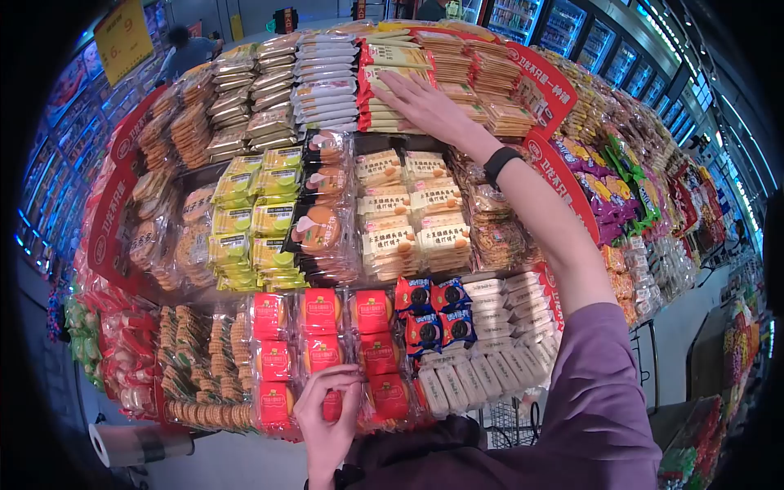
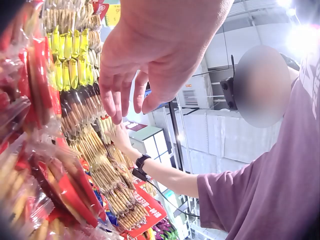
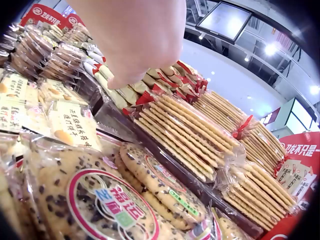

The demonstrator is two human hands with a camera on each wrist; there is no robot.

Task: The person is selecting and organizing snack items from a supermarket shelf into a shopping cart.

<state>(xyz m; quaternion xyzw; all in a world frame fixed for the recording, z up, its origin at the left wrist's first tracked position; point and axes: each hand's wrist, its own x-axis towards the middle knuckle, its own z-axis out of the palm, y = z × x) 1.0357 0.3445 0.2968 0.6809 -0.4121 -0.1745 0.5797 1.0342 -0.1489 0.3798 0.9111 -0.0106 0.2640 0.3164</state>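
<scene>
My right hand [image 1: 429, 106] reaches to the back row of the snack display, fingers extended over a stack of red-and-cream biscuit packets [image 1: 396, 55]. Seen from the right wrist, that hand [image 3: 137, 42] lies right against the same packets [image 3: 172, 77], its fingertips mostly hidden. Near the front edge, my left hand [image 1: 327, 412] hovers over red-labelled biscuit packets [image 1: 322, 310], thumb and fingers loosely bent. Nothing is held by the left hand [image 2: 155, 65] in its wrist view, where the fingers hang down beside the shelf.
Yellow packets [image 1: 273, 216], cream-labelled biscuit packs [image 1: 441, 200] and white-wrapped packs [image 1: 490, 376] fill the middle and front compartments. Stacked crackers [image 3: 180, 135] stand right of the reaching hand. Red printed dividers [image 1: 555, 184] edge the sections. A plastic bag roll [image 1: 139, 445] hangs at front left.
</scene>
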